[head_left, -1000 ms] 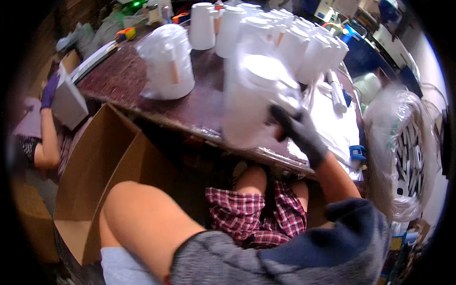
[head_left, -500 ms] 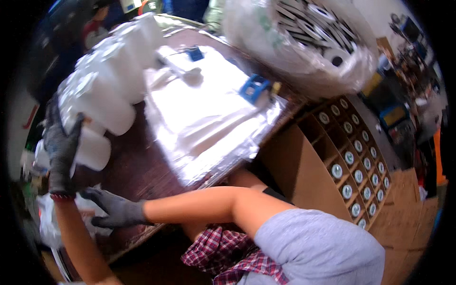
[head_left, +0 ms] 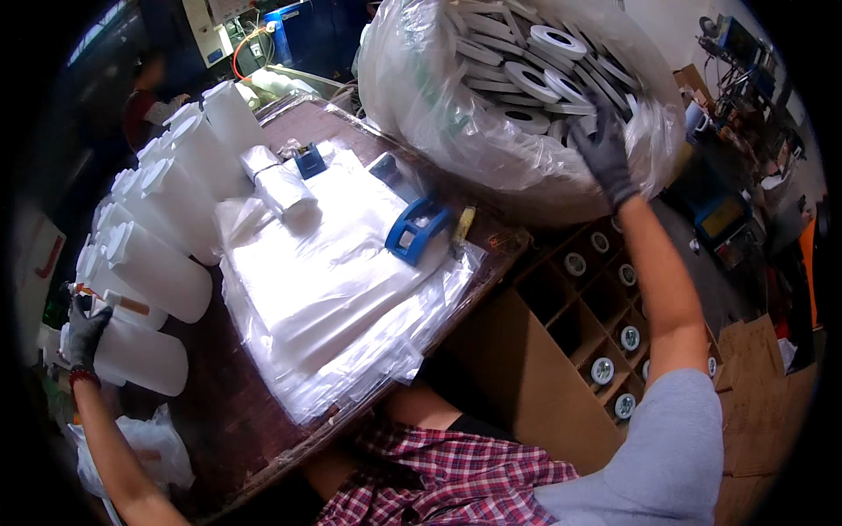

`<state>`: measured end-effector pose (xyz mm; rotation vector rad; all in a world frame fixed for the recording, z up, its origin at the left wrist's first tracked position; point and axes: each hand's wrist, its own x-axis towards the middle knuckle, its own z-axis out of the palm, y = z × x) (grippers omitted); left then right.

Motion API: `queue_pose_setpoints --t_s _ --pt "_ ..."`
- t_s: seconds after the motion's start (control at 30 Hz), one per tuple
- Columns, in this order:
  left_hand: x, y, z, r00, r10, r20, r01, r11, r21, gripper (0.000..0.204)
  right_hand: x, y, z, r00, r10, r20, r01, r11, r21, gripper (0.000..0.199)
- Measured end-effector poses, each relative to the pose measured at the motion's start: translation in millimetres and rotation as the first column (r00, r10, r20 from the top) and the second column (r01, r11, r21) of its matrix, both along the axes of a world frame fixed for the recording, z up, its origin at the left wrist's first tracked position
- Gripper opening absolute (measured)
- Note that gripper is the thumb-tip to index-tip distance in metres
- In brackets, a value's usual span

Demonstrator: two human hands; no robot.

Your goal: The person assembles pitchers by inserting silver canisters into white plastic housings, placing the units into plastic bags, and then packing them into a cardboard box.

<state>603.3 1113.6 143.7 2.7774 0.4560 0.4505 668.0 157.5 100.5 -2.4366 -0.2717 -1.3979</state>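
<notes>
My gloved left hand is at the near end of a group of white plastic bottles. Its thumb and index finger are spread beside the nearest bottle's top; the other fingers are partly hidden. A short tan piece lies against the bottles just above it. On the right, my gloved right hand reaches over the rim of a large clear plastic bag. Its fingers are apart and touch or hover by flat white rings with dark centres; I cannot tell which.
White plastic sheets cover much of the dark table, with a blue tape dispenser on them. Below right stands a divided cardboard box holding several round-topped items. A crumpled clear bag lies front left; a person is behind.
My right hand has swung from the left front of the table across to the bag of rings. My left hand has come lower along the bottles, and the view has shifted.
</notes>
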Motion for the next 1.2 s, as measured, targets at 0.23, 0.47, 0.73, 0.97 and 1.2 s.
queue_pose_setpoints --t_s 0.23,0.47,0.73,0.97,1.2 --pt "-71.0 -55.0 11.8 0.983 -0.030 -0.180 0.082 0.954 0.288 0.084 43.3 -84.2 -5.1 0.533 -0.732 -0.425 0.477 0.674 -0.564 0.082" --pt "-143.8 -184.6 30.6 0.963 -0.234 -0.132 0.224 0.971 -0.085 0.084 -51.6 -34.8 -16.2 0.982 -0.032 -0.187 0.012 0.994 -0.108 0.044" --pt "-264.2 -248.0 -4.1 0.946 -0.063 0.319 0.172 0.930 -0.326 0.075 -147.9 -32.8 -171.7 0.421 -0.455 -0.785 0.196 0.891 -0.411 0.047" --pt "-391.5 -269.4 -100.0 0.913 0.281 0.295 0.131 0.483 -0.866 0.059 -132.0 -20.3 -196.9 0.213 -0.509 -0.834 0.159 0.860 -0.485 0.052" --pt "-419.7 -272.3 -196.4 0.946 0.049 0.322 0.219 0.634 -0.741 0.048 -171.2 -19.7 -127.2 0.479 -0.558 -0.678 0.051 0.788 -0.613 0.042"
